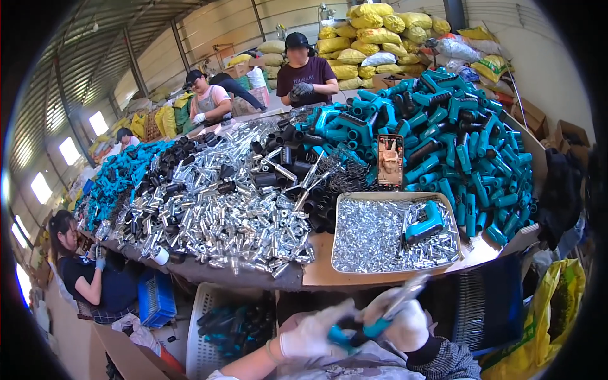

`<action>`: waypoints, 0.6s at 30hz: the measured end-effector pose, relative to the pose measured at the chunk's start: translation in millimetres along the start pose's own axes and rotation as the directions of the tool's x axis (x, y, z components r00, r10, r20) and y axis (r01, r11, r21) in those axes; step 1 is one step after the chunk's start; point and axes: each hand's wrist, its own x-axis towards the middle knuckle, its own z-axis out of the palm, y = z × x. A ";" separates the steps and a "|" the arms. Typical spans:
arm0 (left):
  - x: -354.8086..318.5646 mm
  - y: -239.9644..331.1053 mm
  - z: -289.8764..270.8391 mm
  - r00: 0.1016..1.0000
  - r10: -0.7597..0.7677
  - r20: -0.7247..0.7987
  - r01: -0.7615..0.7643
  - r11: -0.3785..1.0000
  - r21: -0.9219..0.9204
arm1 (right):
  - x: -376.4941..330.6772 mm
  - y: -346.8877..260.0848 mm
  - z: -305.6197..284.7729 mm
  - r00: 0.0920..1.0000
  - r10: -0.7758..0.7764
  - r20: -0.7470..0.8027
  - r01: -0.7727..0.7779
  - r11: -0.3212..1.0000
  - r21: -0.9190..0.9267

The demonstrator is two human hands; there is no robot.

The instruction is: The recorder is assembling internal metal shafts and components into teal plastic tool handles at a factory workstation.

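Observation:
Both my hands wear white gloves and are close together above the near table edge, blurred by motion. My left hand (315, 332) is closed around a teal plastic handle (342, 338) at its fingertips. Just to the right, my right hand (408, 324) grips a long silver metal part (410, 290) that points up and right. Another teal section (377, 327) shows between the hands; whether it joins the metal part is hard to tell. Beyond them sits a shallow tray (396, 272) of small metal pieces, with a teal pistol-shaped housing (425, 223) lying in it.
Silver metal parts (221, 215) and teal housings (468, 126) are heaped across the table. A phone (390, 162) stands behind the tray. Below the edge are a white basket (197, 329), a blue crate (156, 299) and a yellow sack (538, 335). Several co-workers stand around.

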 end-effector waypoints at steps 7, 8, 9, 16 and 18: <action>-25.9 -28.0 21.2 0.959 0.201 -0.201 -0.154 0.962 0.227 | 11.5 67.8 -58.1 0.692 0.272 -0.668 0.210 0.810 0.547; -39.0 -29.1 33.6 0.971 0.044 -0.234 0.042 0.936 0.350 | 16.3 89.4 -80.9 0.665 0.295 -0.687 0.185 0.825 0.534; -34.3 -29.9 33.0 0.964 -0.086 -0.253 0.183 0.903 0.389 | 30.6 117.2 -111.6 0.566 0.373 -0.735 0.065 0.868 0.492; 2.4 -95.4 70.8 0.862 -0.457 -0.220 0.507 0.788 0.348 | 76.9 331.3 -280.4 0.844 -0.172 -0.508 -0.158 0.825 -0.543; 5.8 -117.6 87.2 0.862 -0.474 -0.181 0.502 0.848 0.168 | 88.5 330.0 -288.0 0.847 -0.178 -0.502 -0.167 0.806 -0.568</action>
